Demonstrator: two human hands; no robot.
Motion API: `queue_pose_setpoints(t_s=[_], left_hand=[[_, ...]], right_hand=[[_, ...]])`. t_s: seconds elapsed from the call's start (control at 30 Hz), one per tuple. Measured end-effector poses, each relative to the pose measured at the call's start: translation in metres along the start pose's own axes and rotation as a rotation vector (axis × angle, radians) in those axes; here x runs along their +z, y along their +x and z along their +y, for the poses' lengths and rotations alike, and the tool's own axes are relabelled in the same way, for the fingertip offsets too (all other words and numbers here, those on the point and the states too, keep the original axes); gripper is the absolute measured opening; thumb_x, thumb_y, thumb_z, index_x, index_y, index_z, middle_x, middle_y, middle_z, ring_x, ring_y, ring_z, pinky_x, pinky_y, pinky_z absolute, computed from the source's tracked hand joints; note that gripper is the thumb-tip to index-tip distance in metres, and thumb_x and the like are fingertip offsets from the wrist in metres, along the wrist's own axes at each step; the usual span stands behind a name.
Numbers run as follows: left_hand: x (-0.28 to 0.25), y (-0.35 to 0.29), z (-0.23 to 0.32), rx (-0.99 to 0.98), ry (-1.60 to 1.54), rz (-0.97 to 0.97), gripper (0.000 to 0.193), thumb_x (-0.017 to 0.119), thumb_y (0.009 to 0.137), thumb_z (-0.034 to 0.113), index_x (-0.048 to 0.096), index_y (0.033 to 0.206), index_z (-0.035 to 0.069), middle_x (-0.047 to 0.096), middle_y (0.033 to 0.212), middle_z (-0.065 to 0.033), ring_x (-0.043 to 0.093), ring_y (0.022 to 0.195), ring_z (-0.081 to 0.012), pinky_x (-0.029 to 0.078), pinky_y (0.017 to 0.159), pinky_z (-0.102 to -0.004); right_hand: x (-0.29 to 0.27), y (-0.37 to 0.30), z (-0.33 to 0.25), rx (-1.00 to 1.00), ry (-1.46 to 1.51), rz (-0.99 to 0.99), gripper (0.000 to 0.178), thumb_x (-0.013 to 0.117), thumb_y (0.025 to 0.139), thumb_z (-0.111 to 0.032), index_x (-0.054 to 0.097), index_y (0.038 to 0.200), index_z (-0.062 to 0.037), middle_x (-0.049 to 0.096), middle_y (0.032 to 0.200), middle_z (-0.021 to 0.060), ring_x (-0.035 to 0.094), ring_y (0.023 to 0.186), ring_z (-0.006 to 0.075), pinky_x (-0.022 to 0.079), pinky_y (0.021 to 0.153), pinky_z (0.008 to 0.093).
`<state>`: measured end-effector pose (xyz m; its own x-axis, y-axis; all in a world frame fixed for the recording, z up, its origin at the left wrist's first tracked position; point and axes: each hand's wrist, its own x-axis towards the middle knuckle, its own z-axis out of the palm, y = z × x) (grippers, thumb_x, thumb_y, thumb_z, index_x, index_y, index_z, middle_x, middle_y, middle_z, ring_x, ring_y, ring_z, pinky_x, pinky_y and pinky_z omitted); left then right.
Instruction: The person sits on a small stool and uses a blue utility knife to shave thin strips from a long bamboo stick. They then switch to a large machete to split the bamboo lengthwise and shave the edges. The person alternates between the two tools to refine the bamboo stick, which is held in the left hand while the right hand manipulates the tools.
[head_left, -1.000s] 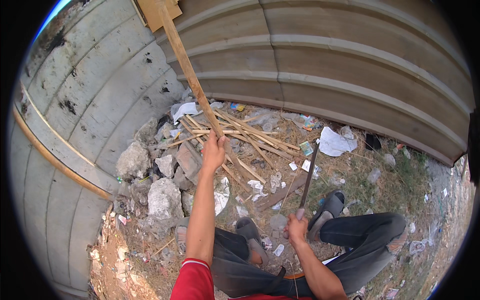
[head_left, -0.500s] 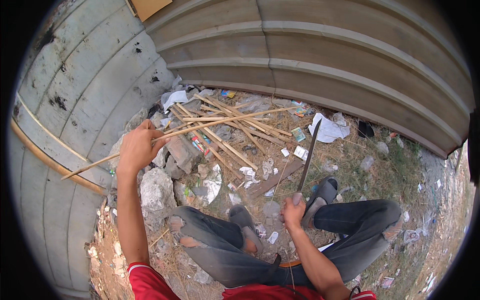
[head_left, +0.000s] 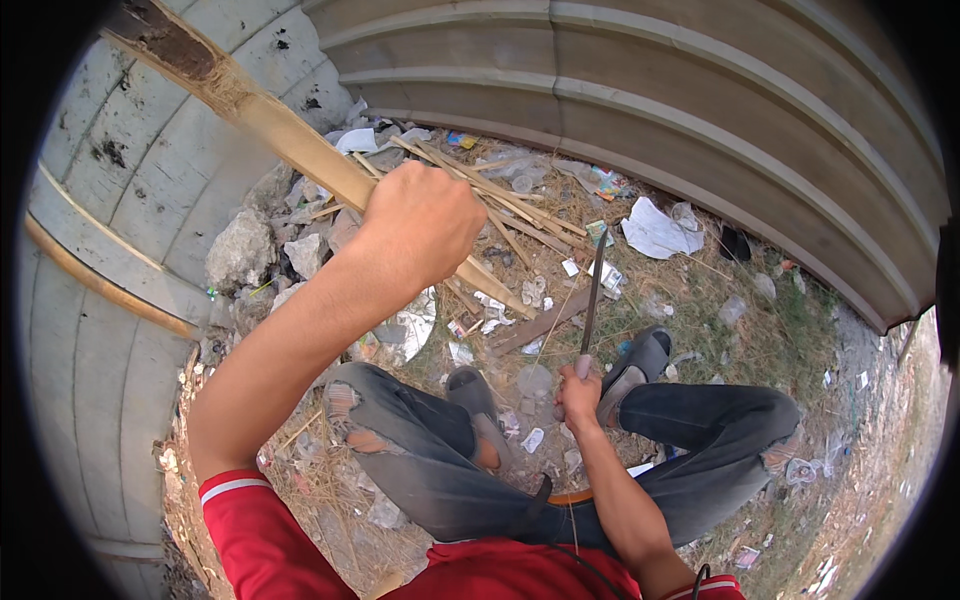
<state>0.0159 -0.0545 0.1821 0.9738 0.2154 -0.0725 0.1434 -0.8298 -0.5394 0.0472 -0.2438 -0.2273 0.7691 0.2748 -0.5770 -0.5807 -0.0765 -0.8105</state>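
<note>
My left hand (head_left: 425, 215) is raised close to the camera, its fingers wrapped round a long split bamboo strip (head_left: 300, 145). The strip slants from the upper left down to the right, past my hand. Near its upper end the inner face shows a dark, rough patch. Lower down, between my knees, my right hand (head_left: 578, 395) grips the handle of a machete (head_left: 594, 295). Its long dark blade points up and away from me, apart from the bamboo. The fingertips of my left hand are hidden behind its back.
Beyond my hands lies a pile of bamboo strips (head_left: 515, 205) on littered ground. Grey rocks (head_left: 242, 248) sit at the left beside a stained panel wall (head_left: 150, 180). A corrugated metal sheet (head_left: 700, 110) closes the far side. A dark wooden board (head_left: 540, 325) lies before my sandalled feet.
My left hand has risen toward the camera and moved right with the bamboo strip, which now slopes down to the right. The machete has shifted slightly left and stands more upright.
</note>
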Motion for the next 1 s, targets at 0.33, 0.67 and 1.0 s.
queue_pose_setpoints(t_s=[0.33, 0.67, 1.0], left_hand=[[0.02, 0.051, 0.027, 0.056, -0.036, -0.004, 0.011, 0.068, 0.076, 0.012, 0.077, 0.079, 0.007, 0.073, 0.079, -0.0117, 0.074, 0.079, -0.0281, 0.058, 0.07, -0.0392], [0.027, 0.078, 0.029, 0.028, -0.016, -0.089, 0.014, 0.064, 0.079, 0.012, 0.077, 0.081, 0.008, 0.074, 0.081, -0.0105, 0.074, 0.081, -0.0274, 0.058, 0.071, -0.0391], [0.033, 0.065, 0.035, 0.161, 0.102, 1.179, 0.015, 0.071, 0.086, 0.019, 0.071, 0.1, 0.012, 0.067, 0.104, -0.0066, 0.063, 0.107, -0.0217, 0.04, 0.107, -0.0434]], right_hand=[[-0.003, 0.009, 0.021, -0.19, -0.329, 0.0, 0.04, 0.07, 0.089, -0.036, 0.059, 0.07, -0.0023, 0.052, 0.052, 0.0038, 0.054, 0.041, 0.0168, 0.043, 0.039, 0.035], [-0.014, -0.002, 0.028, 0.048, -0.611, -0.131, 0.069, 0.058, 0.091, -0.058, 0.07, 0.084, 0.0089, 0.068, 0.079, 0.0302, 0.069, 0.083, 0.0448, 0.05, 0.078, 0.0479], [-0.04, 0.04, 0.067, -0.16, -0.794, 0.003, 0.069, 0.061, 0.089, -0.061, 0.065, 0.07, 0.0053, 0.063, 0.06, 0.0171, 0.065, 0.049, 0.0287, 0.051, 0.048, 0.0406]])
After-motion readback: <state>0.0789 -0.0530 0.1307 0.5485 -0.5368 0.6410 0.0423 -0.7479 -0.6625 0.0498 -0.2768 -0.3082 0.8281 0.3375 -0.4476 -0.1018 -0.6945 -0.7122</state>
